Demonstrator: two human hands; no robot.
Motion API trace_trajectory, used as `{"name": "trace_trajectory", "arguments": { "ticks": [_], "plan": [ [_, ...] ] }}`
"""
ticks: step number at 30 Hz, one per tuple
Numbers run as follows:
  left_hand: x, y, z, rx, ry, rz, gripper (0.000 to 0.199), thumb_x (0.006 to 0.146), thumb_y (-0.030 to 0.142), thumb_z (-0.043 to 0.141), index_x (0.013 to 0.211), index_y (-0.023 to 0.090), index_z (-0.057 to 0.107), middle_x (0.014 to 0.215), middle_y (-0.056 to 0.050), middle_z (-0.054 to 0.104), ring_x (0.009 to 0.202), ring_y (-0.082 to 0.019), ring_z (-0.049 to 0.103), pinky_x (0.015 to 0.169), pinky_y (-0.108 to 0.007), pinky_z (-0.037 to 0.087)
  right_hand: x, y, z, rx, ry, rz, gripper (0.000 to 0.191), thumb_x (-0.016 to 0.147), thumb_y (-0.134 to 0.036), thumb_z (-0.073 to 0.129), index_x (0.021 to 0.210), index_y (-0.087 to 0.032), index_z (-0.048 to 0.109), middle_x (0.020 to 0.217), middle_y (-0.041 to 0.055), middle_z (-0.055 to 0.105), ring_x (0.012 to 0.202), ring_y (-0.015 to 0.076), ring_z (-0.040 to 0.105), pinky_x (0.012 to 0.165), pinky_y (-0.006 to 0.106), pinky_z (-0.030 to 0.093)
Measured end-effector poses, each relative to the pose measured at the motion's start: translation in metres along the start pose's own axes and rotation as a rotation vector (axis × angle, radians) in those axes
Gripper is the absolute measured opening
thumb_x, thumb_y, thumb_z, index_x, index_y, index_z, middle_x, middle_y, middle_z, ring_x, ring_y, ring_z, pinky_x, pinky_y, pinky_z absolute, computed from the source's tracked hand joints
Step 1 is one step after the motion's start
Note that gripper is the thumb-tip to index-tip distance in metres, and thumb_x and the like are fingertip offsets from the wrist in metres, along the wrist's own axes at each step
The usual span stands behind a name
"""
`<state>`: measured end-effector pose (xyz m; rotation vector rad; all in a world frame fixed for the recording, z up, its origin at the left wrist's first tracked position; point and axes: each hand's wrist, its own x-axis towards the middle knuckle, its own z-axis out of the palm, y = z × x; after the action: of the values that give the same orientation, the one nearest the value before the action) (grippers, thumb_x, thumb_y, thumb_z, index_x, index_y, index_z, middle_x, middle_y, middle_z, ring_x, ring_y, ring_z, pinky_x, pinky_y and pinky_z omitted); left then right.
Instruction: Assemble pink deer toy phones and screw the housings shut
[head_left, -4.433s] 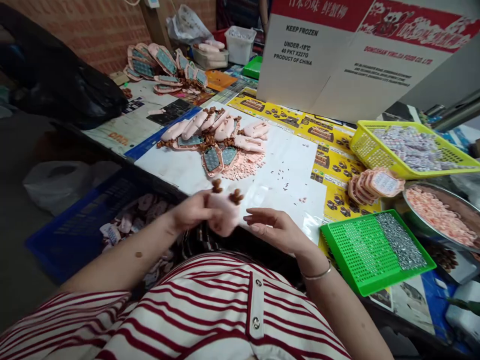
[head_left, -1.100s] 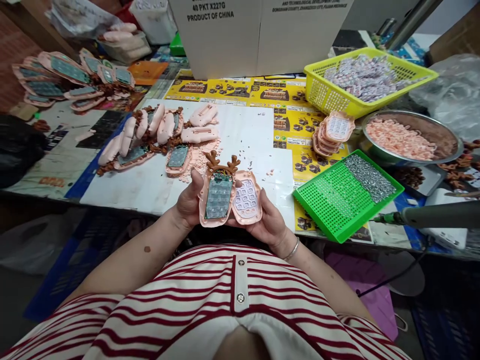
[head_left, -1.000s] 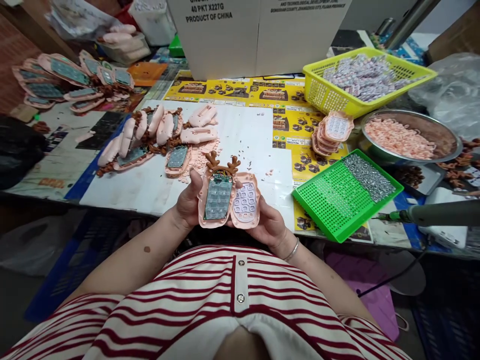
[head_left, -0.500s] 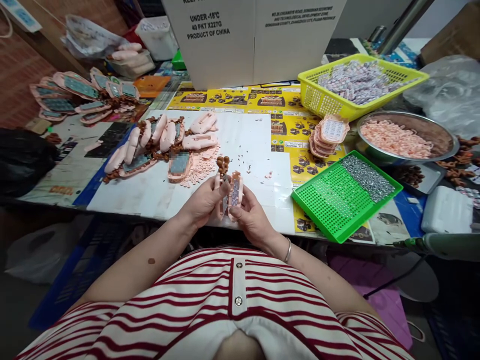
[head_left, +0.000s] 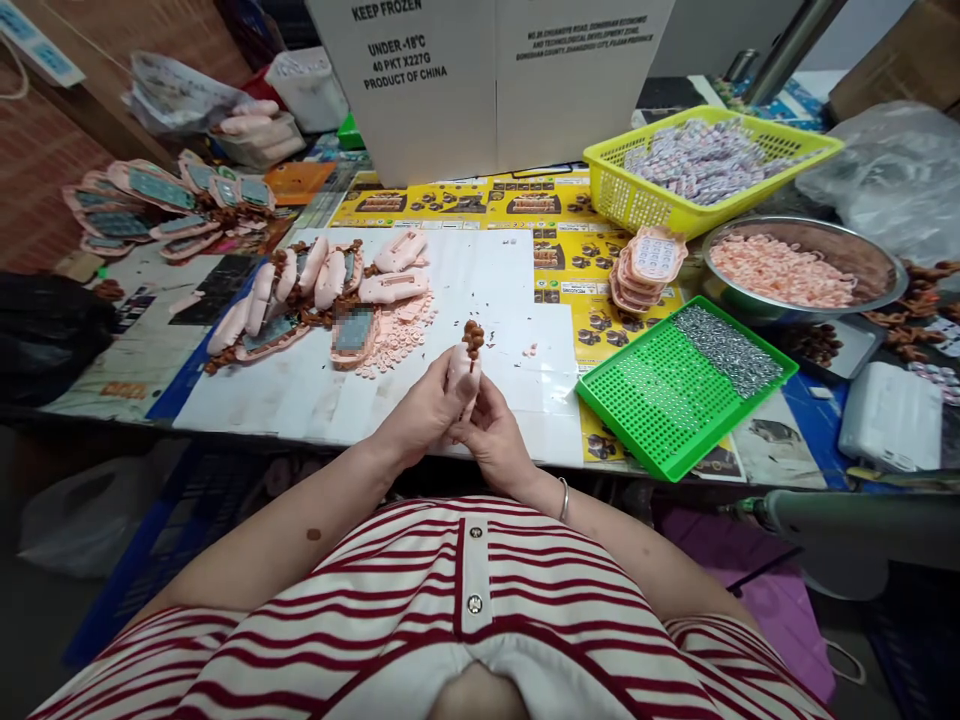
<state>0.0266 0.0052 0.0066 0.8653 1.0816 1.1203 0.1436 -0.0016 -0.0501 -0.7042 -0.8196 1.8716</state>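
One pink toy (head_left: 463, 374) with brown antlers (head_left: 473, 338) stands edge-on above the near part of the white paper (head_left: 491, 270). The left hand (head_left: 421, 408) wraps it from the left, thumb along its side; the right hand (head_left: 496, 438) pinches its lower part, some fingertips hidden. To the left on the paper lies a pile of pink toy halves (head_left: 328, 273), several showing blue-grey boards, beside scattered small pink pieces (head_left: 405, 338). To the right sits a green tray (head_left: 637, 395), with metal screws (head_left: 726, 345) gathered at its far end. Beyond it are a stack of pink covers (head_left: 646, 268), a metal bowl (head_left: 879, 280) of pink parts and a yellow basket (head_left: 660, 212).
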Motion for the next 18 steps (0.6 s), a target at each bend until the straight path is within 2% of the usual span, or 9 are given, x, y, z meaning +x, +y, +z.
{"name": "trace_trajectory", "arguments": {
  "ticks": [3, 6, 8, 10, 13, 18],
  "plan": [
    [0.001, 0.002, -0.009, -0.053, -0.031, 0.007, 0.046, 0.079, 0.055, 0.081, 0.102, 0.016, 0.071, 0.073, 0.000, 0.065, 0.065, -0.011, 0.059, 0.062, -0.021, 0.048, -0.003, -0.003, -0.006, 0.023, -0.038, 0.009, 0.077, 0.063, -0.038, 0.093, 0.132, -0.030, 0.061, 0.123, 0.0012, 0.070, 0.110, 0.0168, 0.064, 0.098, 0.030, 0.054],
    [0.002, 0.002, -0.019, -0.148, -0.052, -0.115, 0.048, 0.066, 0.042, 0.094, 0.100, 0.013, 0.076, 0.085, -0.006, 0.075, 0.074, -0.016, 0.068, 0.069, -0.024, 0.054, -0.007, -0.010, -0.012, 0.000, -0.158, 0.097, 0.056, 0.069, -0.054, 0.086, 0.114, -0.025, 0.068, 0.099, -0.0005, 0.070, 0.089, 0.0145, 0.062, 0.087, 0.029, 0.054],
    [0.002, 0.001, -0.022, -0.210, -0.061, -0.170, 0.050, 0.059, 0.037, 0.097, 0.097, 0.011, 0.079, 0.087, -0.009, 0.077, 0.074, -0.017, 0.070, 0.070, -0.025, 0.056, -0.009, -0.016, -0.014, -0.139, -0.211, 0.085, 0.050, 0.076, -0.063, 0.077, 0.103, -0.022, 0.069, 0.092, -0.0002, 0.067, 0.084, 0.0148, 0.059, 0.085, 0.031, 0.053],
    [0.001, -0.001, -0.022, -0.248, -0.038, -0.163, 0.050, 0.056, 0.032, 0.098, 0.097, 0.010, 0.080, 0.088, -0.009, 0.078, 0.076, -0.017, 0.071, 0.073, -0.024, 0.057, -0.011, -0.024, -0.014, -0.385, -0.178, -0.020, 0.048, 0.084, -0.066, 0.067, 0.101, -0.021, 0.067, 0.094, 0.0016, 0.067, 0.087, 0.0170, 0.059, 0.089, 0.034, 0.052],
    [-0.003, -0.003, -0.019, -0.271, -0.001, -0.121, 0.047, 0.057, 0.027, 0.096, 0.099, 0.011, 0.080, 0.092, -0.009, 0.080, 0.080, -0.019, 0.073, 0.075, -0.025, 0.058, -0.014, -0.034, -0.010, -0.692, -0.100, -0.166, 0.042, 0.096, -0.060, 0.052, 0.110, -0.023, 0.065, 0.102, 0.0056, 0.069, 0.091, 0.0210, 0.061, 0.093, 0.040, 0.051],
    [-0.011, 0.003, -0.012, -0.273, 0.019, -0.059, 0.047, 0.051, 0.032, 0.099, 0.089, 0.012, 0.079, 0.089, -0.010, 0.080, 0.074, -0.020, 0.073, 0.071, -0.028, 0.059, -0.020, -0.043, -0.005, -0.826, -0.184, -0.289, 0.036, 0.101, -0.049, 0.044, 0.125, -0.026, 0.059, 0.107, 0.0082, 0.071, 0.097, 0.0249, 0.065, 0.096, 0.045, 0.051]
  ]
}}
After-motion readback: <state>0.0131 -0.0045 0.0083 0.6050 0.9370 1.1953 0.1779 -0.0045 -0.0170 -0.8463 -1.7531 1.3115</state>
